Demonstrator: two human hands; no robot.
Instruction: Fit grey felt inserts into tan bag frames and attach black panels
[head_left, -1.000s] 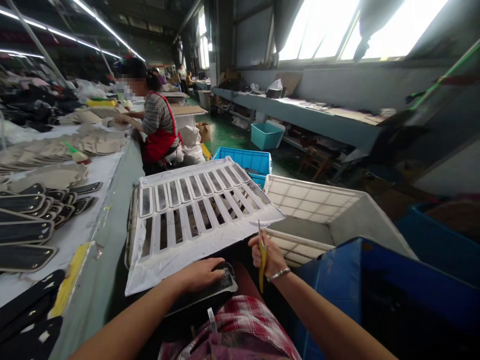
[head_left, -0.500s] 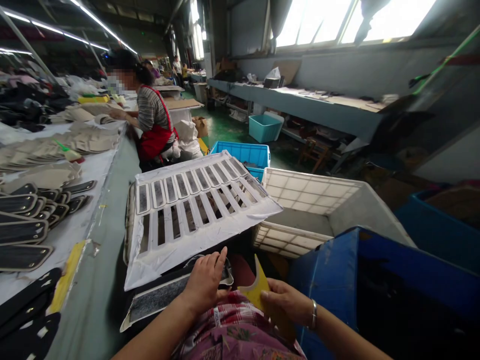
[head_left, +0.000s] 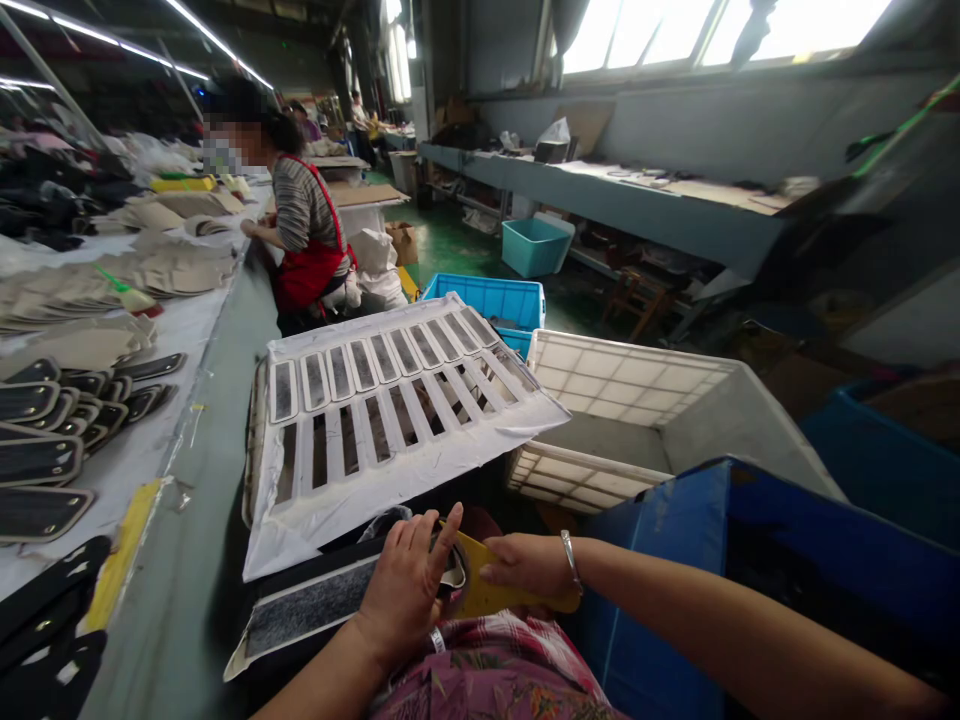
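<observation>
My right hand (head_left: 529, 565) grips a flat yellow plate (head_left: 474, 572), its left end up against the curled end of a dark grey strip. This long strip (head_left: 311, 600) has pale edging and lies on a black surface by my lap. Over its right part rests my left hand (head_left: 405, 580), fingers stretched out and thumb raised. Just beyond is a white slotted frame (head_left: 420, 470). Grey pads with pale borders (head_left: 364, 362) fill its far row, while the near row shows open slots.
At left runs a long workbench (head_left: 180, 500) with stacked black straps (head_left: 37, 458) and beige pieces (head_left: 150, 270). A co-worker in a red apron (head_left: 315, 280) sits farther along. A white crate (head_left: 607, 440), a blue bin (head_left: 652, 580) and a bright blue crate (head_left: 487, 292) stand at right and ahead.
My right hand has brought the yellow plate left and turned it flatter, against the strip's end. My left hand stays on the strip. The co-worker's arm has drawn back slightly.
</observation>
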